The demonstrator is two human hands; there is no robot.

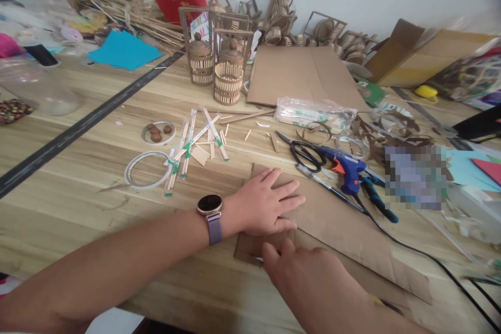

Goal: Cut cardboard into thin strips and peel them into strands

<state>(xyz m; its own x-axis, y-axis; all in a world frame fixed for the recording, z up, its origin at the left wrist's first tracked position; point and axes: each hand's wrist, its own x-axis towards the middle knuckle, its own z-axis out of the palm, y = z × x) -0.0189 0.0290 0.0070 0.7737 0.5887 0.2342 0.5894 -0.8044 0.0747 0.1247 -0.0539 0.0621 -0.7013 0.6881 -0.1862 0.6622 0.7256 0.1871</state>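
Note:
My left hand (pixel 270 201), with a watch (pixel 210 203) on its wrist, lies flat with fingers spread on a folded or layered piece of brown cardboard (pixel 344 222). Just below it, my right hand (pixel 309 276) is closed over the cardboard's near edge, fingers curled and pointing away from me. Whatever those fingers hold, if anything, is hidden beneath the hand. Beyond the cardboard lie black-handled scissors (pixel 307 155), a pen (pixel 329 186), a blue glue gun (pixel 348 167) and pliers with dark handles (pixel 379 201).
Wrapped chopsticks (pixel 183 154), tape rolls (pixel 129 169) and brown beads (pixel 156 136) lie to the left. Small stick baskets (pixel 228 83) stand at the back beside a large cardboard sheet (pixel 301 75). The glue gun's cord (pixel 415 248) runs along the right.

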